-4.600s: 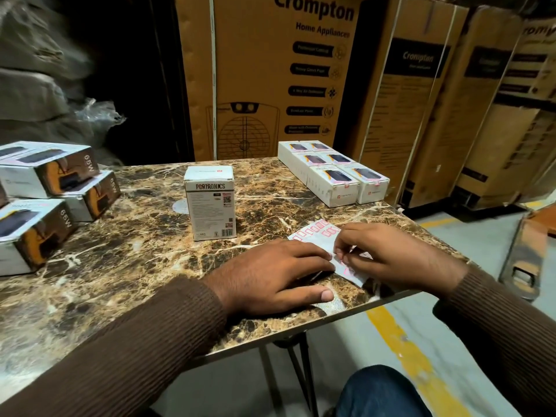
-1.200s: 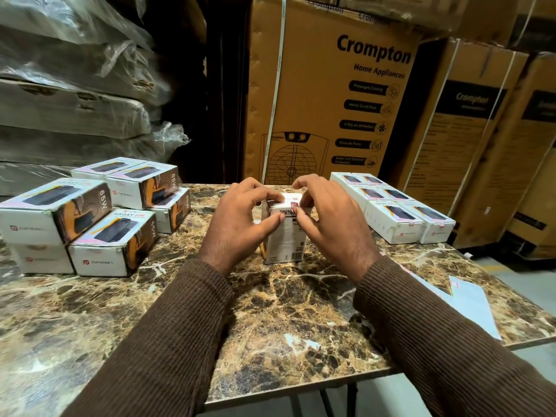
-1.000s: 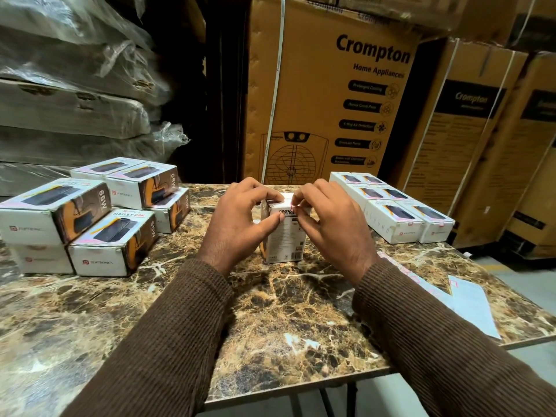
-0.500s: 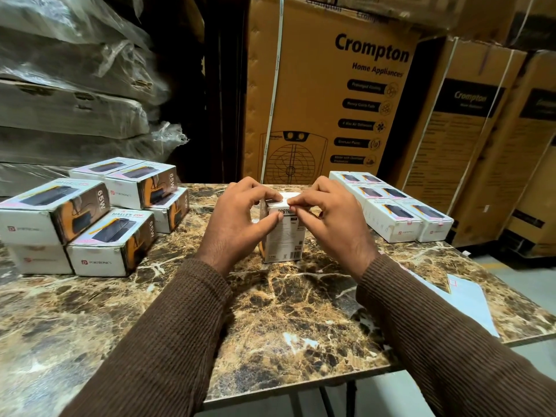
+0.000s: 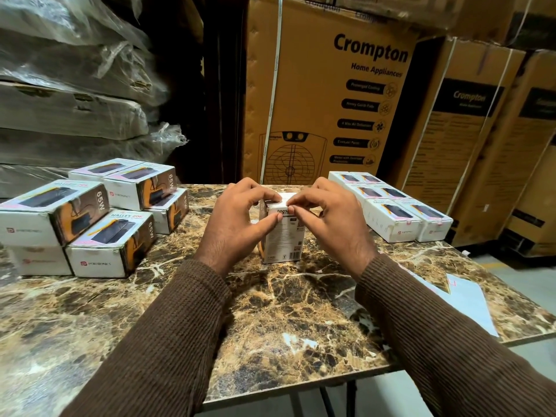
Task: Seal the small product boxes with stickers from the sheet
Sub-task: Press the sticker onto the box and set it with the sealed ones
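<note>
A small white product box [image 5: 281, 239] stands upright at the middle of the marble table [image 5: 270, 320]. My left hand [image 5: 237, 224] grips its top left corner, thumb on the front face and fingers curled over the top. My right hand [image 5: 328, 218] has its thumb and forefinger on the top front edge of the box, right where the flap closes. The sticker itself is too small to make out under the fingertips. The sticker sheet [image 5: 463, 299] lies flat near the table's right edge, partly behind my right sleeve.
Several stacked 65W product boxes [image 5: 90, 218] sit on the table's left side. A row of small white boxes [image 5: 391, 206] lies at the back right. Large Crompton cartons [image 5: 331, 94] stand behind the table, and plastic-wrapped packages [image 5: 69, 85] are piled at the left.
4.6 s ago both hands were at the sticker sheet by the table's front edge. Since then they moved onto the upright box; over the last second my right fingertips shifted slightly along its top edge.
</note>
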{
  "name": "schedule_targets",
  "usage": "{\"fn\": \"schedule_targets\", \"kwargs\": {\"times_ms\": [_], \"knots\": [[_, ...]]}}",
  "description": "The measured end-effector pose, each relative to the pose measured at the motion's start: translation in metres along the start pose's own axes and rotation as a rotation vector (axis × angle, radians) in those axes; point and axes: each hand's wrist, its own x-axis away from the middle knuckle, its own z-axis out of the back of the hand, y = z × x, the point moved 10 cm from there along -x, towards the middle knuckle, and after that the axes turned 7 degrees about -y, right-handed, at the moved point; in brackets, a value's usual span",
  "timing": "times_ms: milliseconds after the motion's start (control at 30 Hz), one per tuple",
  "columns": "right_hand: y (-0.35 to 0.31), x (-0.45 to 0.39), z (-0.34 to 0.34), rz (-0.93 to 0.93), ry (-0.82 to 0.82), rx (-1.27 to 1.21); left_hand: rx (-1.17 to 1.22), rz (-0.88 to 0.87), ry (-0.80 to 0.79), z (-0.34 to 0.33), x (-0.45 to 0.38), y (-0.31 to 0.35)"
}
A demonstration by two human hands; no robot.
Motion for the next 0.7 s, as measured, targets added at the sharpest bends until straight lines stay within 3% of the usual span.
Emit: {"fn": "schedule_targets", "kwargs": {"times_ms": [333, 700], "knots": [[0.0015, 0.0008, 0.0026, -0.014, -0.039, -0.055, 0.002, -0.009, -0.003, -0.0002, 0.0006, -0.0009], [0.0025, 0.0032, -0.0038, -0.005, 0.031, -0.054, 0.012, -0.010, -0.006, -0.0015, 0.0008, -0.0025]]}}
